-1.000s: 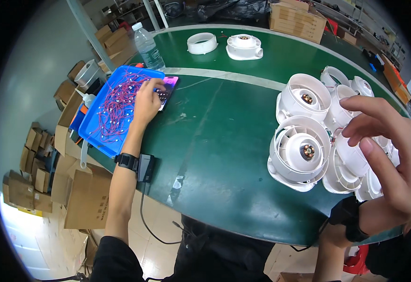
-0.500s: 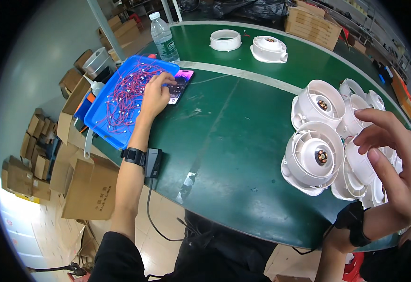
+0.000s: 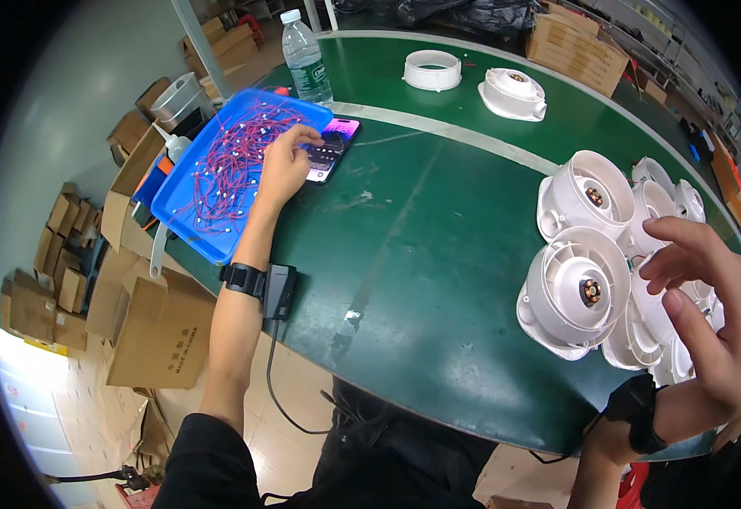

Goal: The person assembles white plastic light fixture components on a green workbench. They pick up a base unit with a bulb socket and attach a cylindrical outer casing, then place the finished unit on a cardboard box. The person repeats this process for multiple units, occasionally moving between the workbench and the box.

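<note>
My left hand hovers at the right edge of a blue tray full of tangled red wires with small white connectors. Its bent fingers reach over a phone with a lit screen; whether they touch it I cannot tell. Nothing shows in that hand, and finger and thumb look apart. On the right, my right hand is held open, fingers curved and thumb apart, in front of a cluster of white round fan housings. The nearest housings show copper-coloured motor parts in their centres. The hand hides some of the others.
A water bottle stands behind the tray. Farther back on the green table are a white ring and another white housing. Cardboard boxes sit at the left. Black straps and cables hang from both wrists.
The view has shifted slightly, so the table's things sit a little farther right. My left fingers have moved slightly over the phone; my right hand keeps nearly the same pose.
</note>
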`<action>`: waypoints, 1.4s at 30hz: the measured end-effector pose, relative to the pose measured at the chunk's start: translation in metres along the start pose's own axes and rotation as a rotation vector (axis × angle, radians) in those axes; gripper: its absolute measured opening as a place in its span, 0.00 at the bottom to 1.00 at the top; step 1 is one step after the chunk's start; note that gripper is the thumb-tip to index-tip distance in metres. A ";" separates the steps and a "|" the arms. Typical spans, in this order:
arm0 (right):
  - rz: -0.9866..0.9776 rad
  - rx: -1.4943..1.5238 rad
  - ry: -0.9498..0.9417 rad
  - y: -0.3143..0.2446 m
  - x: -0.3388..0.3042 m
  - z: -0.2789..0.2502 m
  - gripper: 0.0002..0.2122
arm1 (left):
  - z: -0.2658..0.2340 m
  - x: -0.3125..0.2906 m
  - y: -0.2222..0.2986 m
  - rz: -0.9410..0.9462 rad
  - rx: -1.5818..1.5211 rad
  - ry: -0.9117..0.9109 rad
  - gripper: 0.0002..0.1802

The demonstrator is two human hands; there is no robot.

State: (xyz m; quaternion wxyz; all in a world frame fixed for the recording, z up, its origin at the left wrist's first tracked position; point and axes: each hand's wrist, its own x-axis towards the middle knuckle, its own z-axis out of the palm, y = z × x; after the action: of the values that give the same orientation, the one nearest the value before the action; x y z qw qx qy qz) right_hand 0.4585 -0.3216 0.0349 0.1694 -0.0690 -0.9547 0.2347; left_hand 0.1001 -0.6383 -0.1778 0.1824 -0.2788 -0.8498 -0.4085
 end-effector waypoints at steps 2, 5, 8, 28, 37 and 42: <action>0.004 0.001 -0.005 0.000 0.002 0.001 0.23 | 0.001 0.000 0.003 0.071 0.049 -0.031 0.22; 0.016 -0.027 -0.007 0.001 0.002 0.003 0.24 | -0.001 -0.001 0.001 0.112 0.083 -0.077 0.22; 0.058 -0.024 -0.016 -0.007 0.004 0.005 0.24 | -0.004 0.001 -0.006 0.039 -0.056 -0.003 0.24; 0.048 -0.004 -0.010 0.002 0.007 0.006 0.24 | 0.001 -0.002 -0.006 -0.024 0.124 0.078 0.20; 0.083 0.036 -0.064 -0.005 0.012 0.005 0.25 | 0.000 -0.003 -0.011 0.033 0.292 0.096 0.18; 0.097 0.004 -0.010 -0.005 0.009 0.007 0.25 | -0.003 -0.003 -0.008 0.046 0.353 0.119 0.14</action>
State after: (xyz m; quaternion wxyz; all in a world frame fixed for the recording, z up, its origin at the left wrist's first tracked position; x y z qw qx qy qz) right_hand 0.4478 -0.3272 0.0339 0.1531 -0.1139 -0.9506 0.2448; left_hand 0.0972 -0.6457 -0.1825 0.2877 -0.2370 -0.8894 -0.2647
